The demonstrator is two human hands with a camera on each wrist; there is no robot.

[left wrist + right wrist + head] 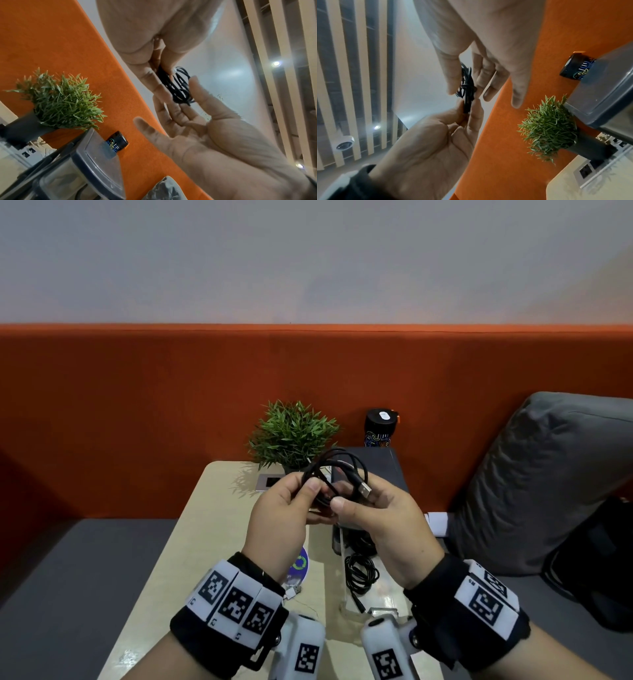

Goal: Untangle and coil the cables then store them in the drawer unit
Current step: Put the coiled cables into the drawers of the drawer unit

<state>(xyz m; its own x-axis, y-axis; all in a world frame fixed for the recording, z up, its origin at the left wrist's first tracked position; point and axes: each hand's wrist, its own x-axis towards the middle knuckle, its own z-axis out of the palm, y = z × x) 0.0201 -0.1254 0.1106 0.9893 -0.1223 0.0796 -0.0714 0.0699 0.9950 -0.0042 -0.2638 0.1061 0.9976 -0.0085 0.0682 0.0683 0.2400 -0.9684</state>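
- Both hands hold one black USB cable (337, 474) wound into loops, raised above the table (191, 542).
- Left hand (279, 518) pinches the bundle between thumb and fingers.
- Right hand (383, 518) pinches the same bundle from the other side; the metal USB plug (365, 491) sticks out above its fingers.
- Behind the hands stands the grey drawer unit (383, 470), with a second coiled black cable (359, 573) lying on the table in front of it.
- Beside the unit sits a potted plant (293, 434); behind it stands a black bottle (380, 428).
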